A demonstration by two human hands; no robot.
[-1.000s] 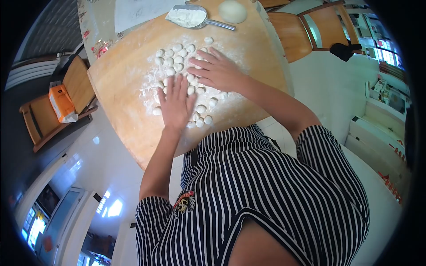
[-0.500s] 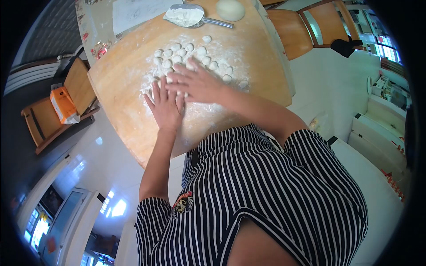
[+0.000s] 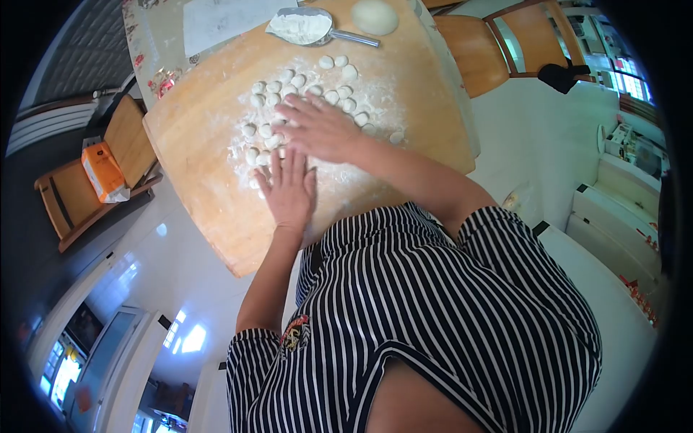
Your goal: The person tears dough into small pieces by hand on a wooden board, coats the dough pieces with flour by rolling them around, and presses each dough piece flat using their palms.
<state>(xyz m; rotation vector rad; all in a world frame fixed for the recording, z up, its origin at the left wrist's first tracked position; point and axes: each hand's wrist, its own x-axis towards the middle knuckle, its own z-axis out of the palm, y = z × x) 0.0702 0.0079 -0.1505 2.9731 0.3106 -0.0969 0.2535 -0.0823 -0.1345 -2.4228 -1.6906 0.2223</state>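
Several small white dough pieces [image 3: 252, 155] lie scattered over flour on a wooden board [image 3: 209, 195]. My right hand [image 3: 321, 131] is flat, fingers stretched to the left, over the middle of the pieces; some of them are hidden under it. Just below it, my left hand [image 3: 290, 195] lies palm down with its fingers spread, its fingertips at the near edge of the pieces. Neither hand grips anything. Whether the palms press on dough cannot be seen.
At the board's far side rest a metal scoop [image 3: 346, 36] of flour and a round dough ball [image 3: 375, 16]. Beyond them is a paper sheet [image 3: 216, 25] on a flowered tablecloth. Chairs stand left and right; an orange package [image 3: 105, 172] sits on the left one.
My left hand has moved toward my body and slightly right, uncovering pieces at the left. My right hand has shifted slightly. Some pieces at the upper right have changed position.
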